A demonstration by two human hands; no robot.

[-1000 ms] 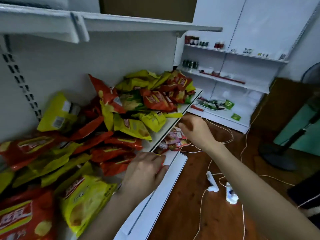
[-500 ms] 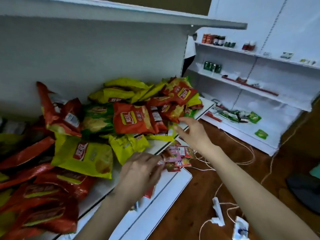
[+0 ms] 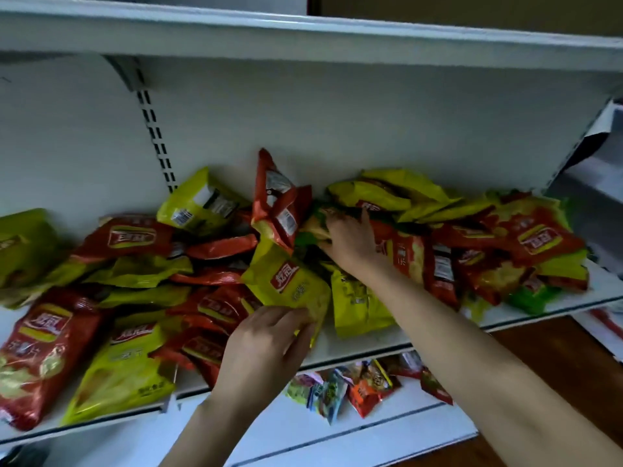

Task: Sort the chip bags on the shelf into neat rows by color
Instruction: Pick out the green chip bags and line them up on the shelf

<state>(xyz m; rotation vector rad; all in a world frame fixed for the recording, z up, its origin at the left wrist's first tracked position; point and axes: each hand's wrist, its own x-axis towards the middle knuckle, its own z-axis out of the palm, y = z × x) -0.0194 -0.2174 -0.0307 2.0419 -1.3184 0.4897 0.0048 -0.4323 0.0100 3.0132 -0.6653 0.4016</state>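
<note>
At the shelf [image 3: 364,345] front, our left hand [image 3: 266,348] pinched a yellow chip bag [image 3: 286,281]; farther back, our right hand [image 3: 350,244] clasped a green bag [image 3: 304,238].

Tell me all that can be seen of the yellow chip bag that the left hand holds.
The glossy yellow foil chip bag lies face up and tilted midway along the white shelf, on top of red bags. It looks puffy and bears a red label with white characters. The left hand grips its near edge; its far corner reaches an upright red bag by the back wall.
</note>
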